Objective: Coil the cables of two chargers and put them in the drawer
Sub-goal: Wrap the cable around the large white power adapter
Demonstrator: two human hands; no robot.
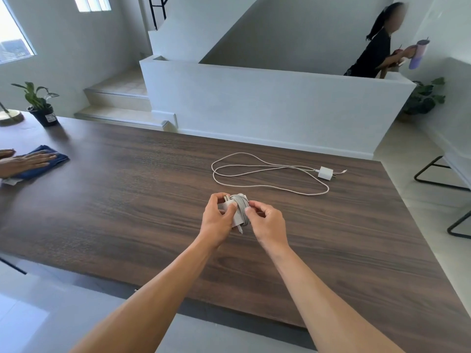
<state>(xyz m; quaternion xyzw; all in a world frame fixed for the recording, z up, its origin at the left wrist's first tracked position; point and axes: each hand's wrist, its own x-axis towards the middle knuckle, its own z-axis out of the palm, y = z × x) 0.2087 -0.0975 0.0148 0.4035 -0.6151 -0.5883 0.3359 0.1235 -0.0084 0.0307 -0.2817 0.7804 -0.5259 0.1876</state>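
Observation:
Above the dark wooden table (127,200), my left hand (216,220) grips a white charger (235,208) with its grey-white cable wound around the block. My right hand (266,220) pinches the wound cable from the right side; the cable's plug tip sticks out below. Farther back to the right lies a second white charger block (325,173), its long white cable (254,171) spread in loose loops on the table. No drawer is visible.
At the table's left edge another person's hands (25,159) rest on a blue cloth (47,161). A potted plant (40,105) stands at the far left corner. A second person (377,47) stands behind the white half wall. Black chair legs (438,174) stand right of the table.

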